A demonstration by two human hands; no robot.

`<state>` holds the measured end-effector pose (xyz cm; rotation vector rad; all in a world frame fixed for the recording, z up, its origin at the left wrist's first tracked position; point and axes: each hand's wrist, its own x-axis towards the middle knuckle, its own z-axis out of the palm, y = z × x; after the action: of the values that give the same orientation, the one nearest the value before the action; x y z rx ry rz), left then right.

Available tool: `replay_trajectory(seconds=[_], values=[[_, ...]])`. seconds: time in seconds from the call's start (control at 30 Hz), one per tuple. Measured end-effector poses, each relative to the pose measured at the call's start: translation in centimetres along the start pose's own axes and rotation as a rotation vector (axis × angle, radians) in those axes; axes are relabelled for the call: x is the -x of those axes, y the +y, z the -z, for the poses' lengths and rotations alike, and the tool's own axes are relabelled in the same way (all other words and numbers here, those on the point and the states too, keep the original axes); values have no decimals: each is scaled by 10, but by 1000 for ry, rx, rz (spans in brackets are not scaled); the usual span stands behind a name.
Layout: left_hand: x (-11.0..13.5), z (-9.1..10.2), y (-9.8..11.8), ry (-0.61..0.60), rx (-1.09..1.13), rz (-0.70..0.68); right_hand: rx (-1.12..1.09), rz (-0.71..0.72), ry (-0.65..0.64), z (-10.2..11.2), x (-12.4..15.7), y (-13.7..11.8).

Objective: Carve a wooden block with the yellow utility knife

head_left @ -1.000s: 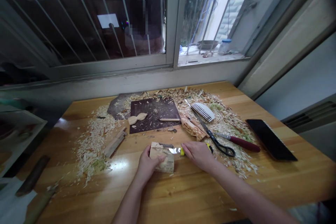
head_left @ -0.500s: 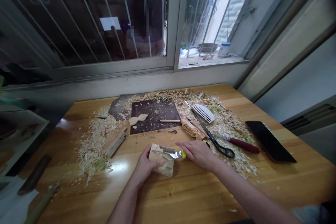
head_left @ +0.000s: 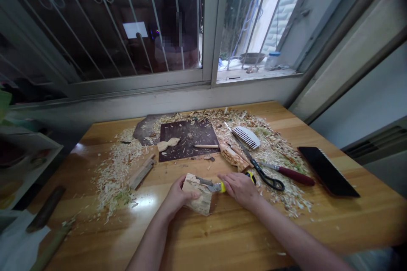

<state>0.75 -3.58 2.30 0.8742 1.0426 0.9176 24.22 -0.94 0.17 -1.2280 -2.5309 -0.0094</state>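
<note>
Head view: the left hand point(head_left: 179, 195) clamps a wooden block point(head_left: 199, 201) over the table point(head_left: 229, 239), while the right hand point(head_left: 241, 189) is wrapped around a yellow knife point(head_left: 223, 187), its blade at the block's dark edge. Paring seems in hand, calling next for steady, shallow pressure; contents of the bowl point(head_left: 252, 58) and blue-lidded jar point(head_left: 272, 61) are indistinct.

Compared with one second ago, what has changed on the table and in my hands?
The wooden block in the left hand has turned slightly clockwise in view; the knife in the right hand slants more. Nothing was taken or let go. The red-handled tool and wood shavings lie as before.
</note>
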Motion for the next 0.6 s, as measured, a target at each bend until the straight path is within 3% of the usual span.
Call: replay_trajectory(seconds=[0.2,0.4,0.5,0.6], values=[[-1,1,-4,21,10,9,-127,-71,-203,22,-4,-5],[-2,2,-3,0,14,30,-362,8,-432,46,-8,-9],[0,2,1,-30,21,52,-381,29,-482,48,-9,-10],[2,3,6,-55,29,76,-351,27,-449,46,-8,-14]])
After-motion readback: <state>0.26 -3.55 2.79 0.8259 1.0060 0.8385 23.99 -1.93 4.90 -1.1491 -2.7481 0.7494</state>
